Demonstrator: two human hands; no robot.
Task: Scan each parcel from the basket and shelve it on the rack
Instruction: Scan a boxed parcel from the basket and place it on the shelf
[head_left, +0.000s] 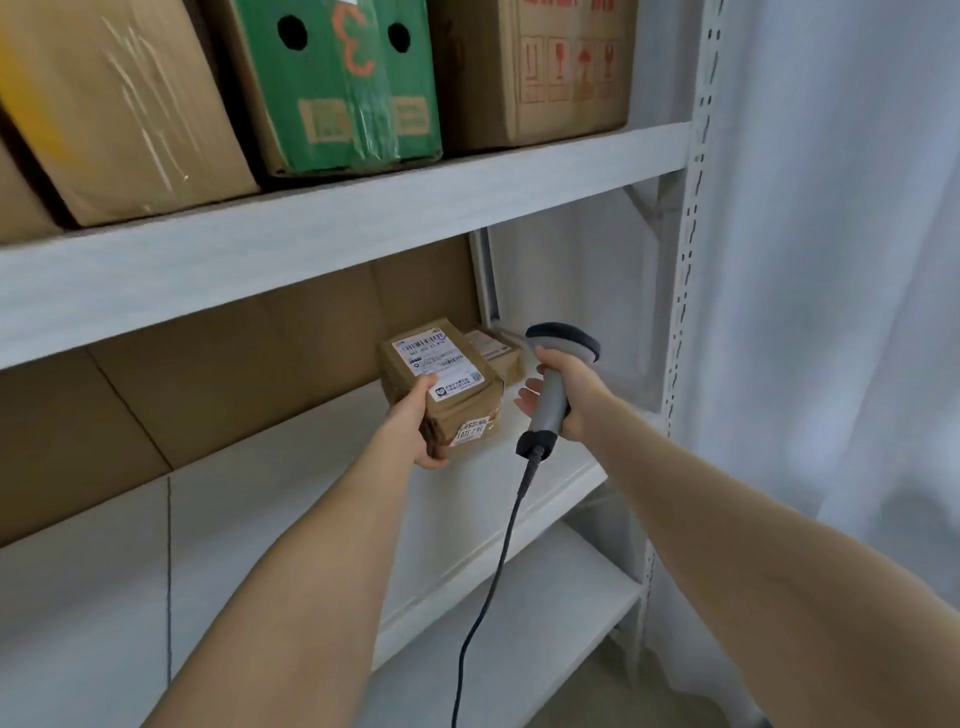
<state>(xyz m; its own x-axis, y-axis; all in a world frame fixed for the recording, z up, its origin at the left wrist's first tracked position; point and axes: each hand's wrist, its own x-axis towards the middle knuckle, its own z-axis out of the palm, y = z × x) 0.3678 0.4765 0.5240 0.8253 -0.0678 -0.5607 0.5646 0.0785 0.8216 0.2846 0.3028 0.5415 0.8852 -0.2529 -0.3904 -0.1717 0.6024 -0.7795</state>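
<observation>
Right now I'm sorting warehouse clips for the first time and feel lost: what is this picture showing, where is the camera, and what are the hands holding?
There is no machine here. A person works with two bare hands, and the single camera sits on their head, looking forward and down, so you see their own arms reaching out. The left hand grips a brown parcel with a white label, at the middle shelf of a white rack. The right hand grips a grey barcode scanner by its handle; its dark cable hangs down. A smaller parcel lies on that shelf just behind. On the shelf above stand cardboard boxes, with one green box among them. A pale curtain hangs to the right.
</observation>
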